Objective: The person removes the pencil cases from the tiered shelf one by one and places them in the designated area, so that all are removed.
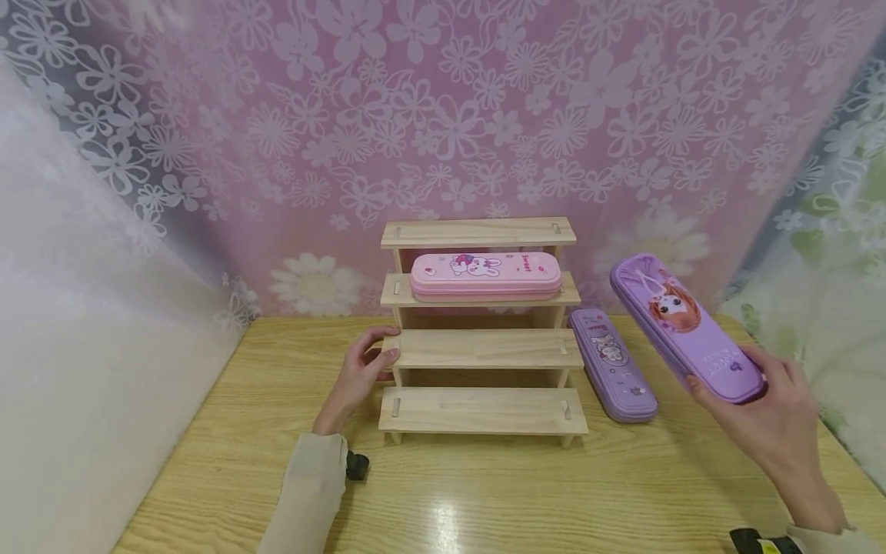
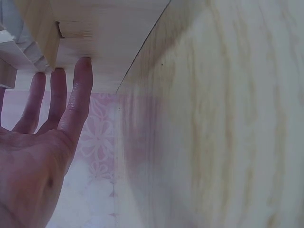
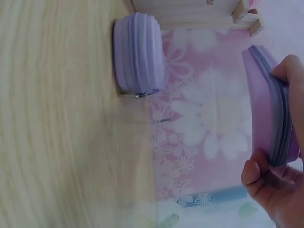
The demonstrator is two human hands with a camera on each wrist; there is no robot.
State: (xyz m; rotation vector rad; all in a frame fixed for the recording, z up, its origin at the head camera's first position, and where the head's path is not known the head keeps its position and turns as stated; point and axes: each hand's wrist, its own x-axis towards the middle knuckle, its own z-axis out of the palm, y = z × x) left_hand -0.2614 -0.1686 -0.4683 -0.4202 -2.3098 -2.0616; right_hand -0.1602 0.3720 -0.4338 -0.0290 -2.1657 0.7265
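A light wooden four-tier rack (image 1: 482, 412) stands on the table. My left hand (image 1: 363, 369) is at its left end, thumb and fingers touching the third tier from the top. In the left wrist view, the fingers (image 2: 76, 102) stretch nearly straight with their tips at the rack's wood. My right hand (image 1: 778, 404) holds a purple pencil case (image 1: 685, 323) by its near end, tilted in the air right of the rack. A paler purple pencil case (image 1: 612, 365) lies beside the rack. The pink pencil case (image 1: 484, 273) lies on the second tier from the top.
The wooden table (image 1: 484, 492) extends in front of the rack and to both sides. A pink floral curtain (image 1: 450, 115) hangs behind, and pale fabric (image 1: 83, 308) borders the left side. Black straps with small devices are on both wrists.
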